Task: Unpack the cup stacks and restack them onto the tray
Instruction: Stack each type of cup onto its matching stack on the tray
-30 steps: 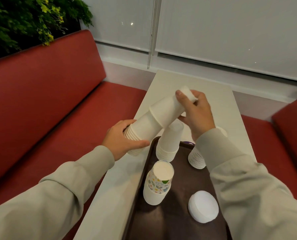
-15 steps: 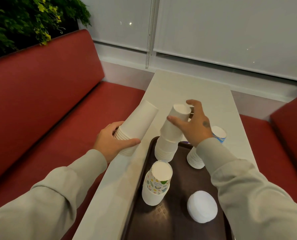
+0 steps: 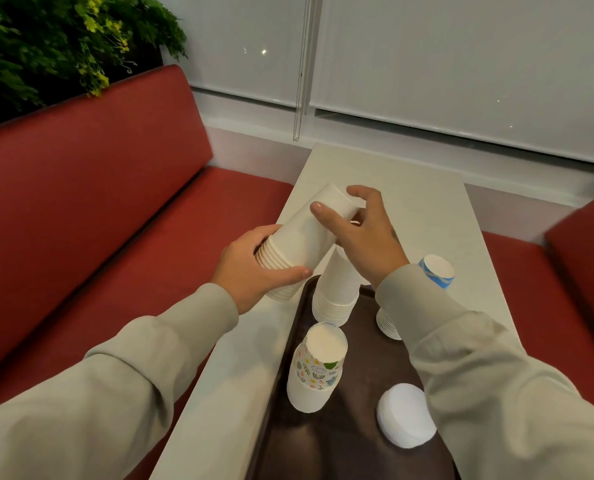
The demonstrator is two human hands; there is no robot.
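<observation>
Near the tray [image 3: 357, 358], cup stack [image 3: 299, 244] (tilted)

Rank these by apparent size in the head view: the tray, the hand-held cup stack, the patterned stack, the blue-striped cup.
1. tray
2. held cup stack
3. patterned stack, not far behind the held one
4. blue-striped cup, farther off and partly hidden by the sleeve

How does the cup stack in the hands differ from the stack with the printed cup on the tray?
The held stack is tilted in the air, the left hand gripping its rim end and the right hand pinching its closed end; the printed stack stands base up on the tray, untouched. The held stack is all plain white; the printed stack has a colourful cup over a plain one. Both are nested paper cups.
</observation>
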